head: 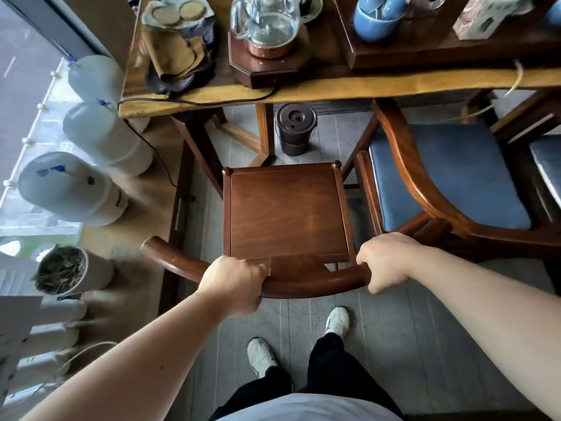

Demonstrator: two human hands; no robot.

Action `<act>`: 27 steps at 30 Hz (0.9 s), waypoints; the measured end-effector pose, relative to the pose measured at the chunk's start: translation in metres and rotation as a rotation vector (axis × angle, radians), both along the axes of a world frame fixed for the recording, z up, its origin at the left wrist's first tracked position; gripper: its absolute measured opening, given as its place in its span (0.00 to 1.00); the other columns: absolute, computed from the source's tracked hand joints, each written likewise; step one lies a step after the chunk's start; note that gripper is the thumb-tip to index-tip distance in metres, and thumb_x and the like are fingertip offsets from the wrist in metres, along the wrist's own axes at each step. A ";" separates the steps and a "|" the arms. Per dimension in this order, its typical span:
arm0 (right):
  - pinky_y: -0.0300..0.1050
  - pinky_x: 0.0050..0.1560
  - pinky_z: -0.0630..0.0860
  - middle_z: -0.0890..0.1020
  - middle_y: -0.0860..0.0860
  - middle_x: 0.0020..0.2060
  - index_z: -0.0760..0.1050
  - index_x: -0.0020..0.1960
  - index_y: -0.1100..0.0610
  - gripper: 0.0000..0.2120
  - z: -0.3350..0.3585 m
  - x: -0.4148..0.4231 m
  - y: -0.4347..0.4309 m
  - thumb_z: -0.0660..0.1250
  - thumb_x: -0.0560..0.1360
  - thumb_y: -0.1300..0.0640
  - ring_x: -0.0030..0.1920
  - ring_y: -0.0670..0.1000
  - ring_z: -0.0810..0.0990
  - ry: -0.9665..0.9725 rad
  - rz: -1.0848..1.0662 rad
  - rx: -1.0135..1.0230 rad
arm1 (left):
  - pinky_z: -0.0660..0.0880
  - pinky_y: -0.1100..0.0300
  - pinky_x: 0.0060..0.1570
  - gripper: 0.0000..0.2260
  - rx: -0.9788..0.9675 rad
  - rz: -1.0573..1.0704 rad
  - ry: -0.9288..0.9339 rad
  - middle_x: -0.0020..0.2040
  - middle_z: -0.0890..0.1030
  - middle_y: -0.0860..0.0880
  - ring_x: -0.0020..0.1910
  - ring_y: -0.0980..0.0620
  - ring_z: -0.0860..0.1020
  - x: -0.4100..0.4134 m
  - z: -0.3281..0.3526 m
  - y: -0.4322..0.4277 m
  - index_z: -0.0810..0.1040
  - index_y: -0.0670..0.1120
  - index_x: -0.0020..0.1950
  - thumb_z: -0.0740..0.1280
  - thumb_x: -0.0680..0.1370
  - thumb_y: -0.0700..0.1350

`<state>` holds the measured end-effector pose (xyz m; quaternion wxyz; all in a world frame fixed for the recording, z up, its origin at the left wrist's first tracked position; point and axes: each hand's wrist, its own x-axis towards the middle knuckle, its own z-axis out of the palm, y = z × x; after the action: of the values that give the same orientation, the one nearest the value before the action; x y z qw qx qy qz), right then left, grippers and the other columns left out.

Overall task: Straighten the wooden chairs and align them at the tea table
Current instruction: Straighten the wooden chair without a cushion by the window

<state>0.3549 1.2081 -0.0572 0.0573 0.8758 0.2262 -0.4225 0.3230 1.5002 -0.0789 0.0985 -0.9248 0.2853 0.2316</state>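
Note:
A dark wooden chair with a bare square seat stands in front of me, its front edge just short of the tea table. Its curved back rail runs across below the seat. My left hand is closed over the rail left of the centre splat. My right hand grips the rail's right end. To the right stands a second wooden chair with a blue cushion, turned at an angle to the table. A third chair's seat shows at the right edge.
A dark lidded bucket sits under the table between its legs. Three white water tanks and a pot line the window on the left. A black cable hangs off the table's left corner. A glass kettle and blue cups stand on the table.

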 end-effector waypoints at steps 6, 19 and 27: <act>0.46 0.38 0.76 0.78 0.46 0.32 0.71 0.34 0.51 0.12 -0.002 0.020 -0.001 0.68 0.60 0.44 0.36 0.50 0.77 -0.030 -0.006 0.028 | 0.64 0.59 0.29 0.11 0.025 -0.015 -0.022 0.37 0.79 0.54 0.32 0.50 0.76 0.031 0.000 0.001 0.75 0.55 0.51 0.60 0.70 0.48; 0.44 0.34 0.69 0.75 0.46 0.33 0.66 0.33 0.49 0.14 0.004 0.046 -0.022 0.69 0.65 0.44 0.39 0.52 0.76 -0.028 0.034 0.021 | 0.67 0.60 0.30 0.06 0.005 0.010 -0.008 0.35 0.78 0.55 0.33 0.52 0.77 0.055 -0.002 -0.024 0.74 0.57 0.47 0.61 0.72 0.49; 0.46 0.40 0.73 0.72 0.43 0.33 0.70 0.42 0.50 0.15 0.006 0.058 -0.029 0.70 0.65 0.43 0.41 0.51 0.75 0.002 0.014 0.005 | 0.64 0.60 0.29 0.07 0.032 -0.003 -0.010 0.32 0.73 0.55 0.31 0.51 0.74 0.067 0.008 -0.036 0.74 0.56 0.48 0.61 0.71 0.48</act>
<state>0.4131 1.1796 -0.0511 0.0578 0.8740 0.2334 -0.4222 0.3902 1.4640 -0.0712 0.1151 -0.9239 0.2822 0.2314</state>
